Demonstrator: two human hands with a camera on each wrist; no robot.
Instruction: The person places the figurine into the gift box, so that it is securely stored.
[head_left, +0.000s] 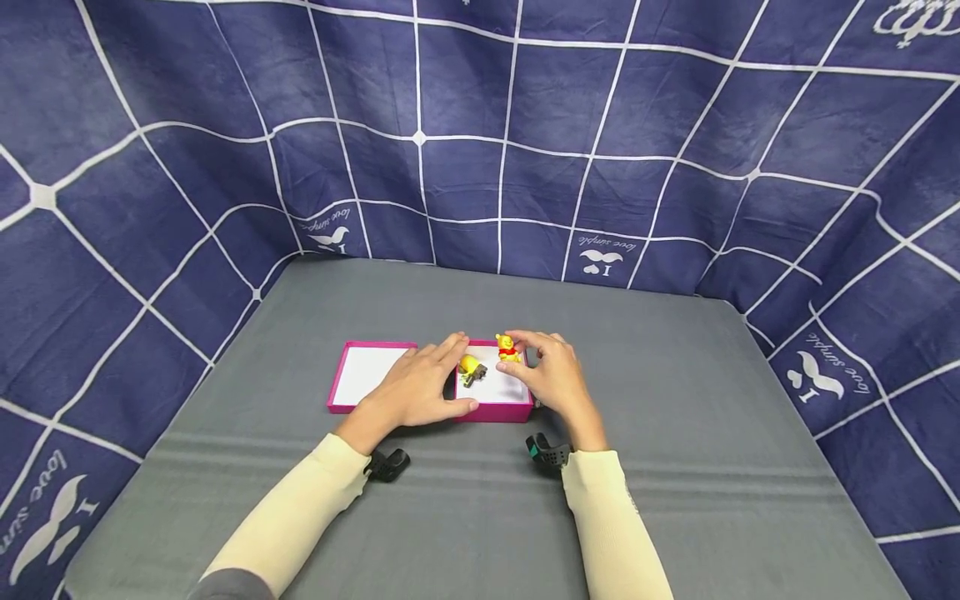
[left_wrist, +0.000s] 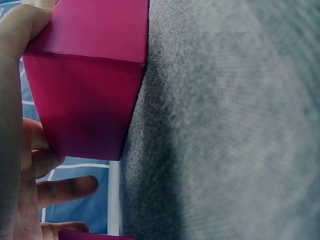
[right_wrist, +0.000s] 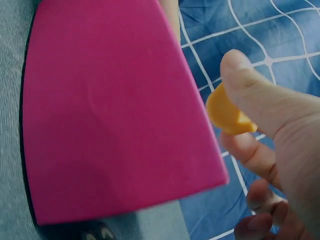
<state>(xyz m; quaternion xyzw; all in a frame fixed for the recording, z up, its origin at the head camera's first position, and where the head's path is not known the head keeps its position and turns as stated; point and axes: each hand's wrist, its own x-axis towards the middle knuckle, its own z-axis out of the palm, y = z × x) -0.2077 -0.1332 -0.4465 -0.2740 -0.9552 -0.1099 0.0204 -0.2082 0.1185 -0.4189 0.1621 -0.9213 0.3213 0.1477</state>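
A pink box [head_left: 495, 412] with a white inside stands on the grey table. My left hand [head_left: 420, 383] grips its left end, thumb on the front wall and fingers along the far side; in the left wrist view the thumb presses the pink wall [left_wrist: 85, 100]. Inside the box lies a yellow figurine [head_left: 472, 368] with a dark brown-grey part. My right hand [head_left: 555, 375] pinches a yellow bear figurine [head_left: 507, 348] in a red shirt between thumb and index finger, over the right side of the box. In the right wrist view, a yellow-orange part of the bear figurine [right_wrist: 227, 112] shows beside the box wall [right_wrist: 115, 115].
A shallow pink tray or lid [head_left: 367, 375], white inside, lies left of the box, partly behind my left hand. A small dark object [right_wrist: 100, 234] sits by the box's right end. Dark blue checked cloth [head_left: 465, 183] hangs around the grey table [head_left: 712, 433].
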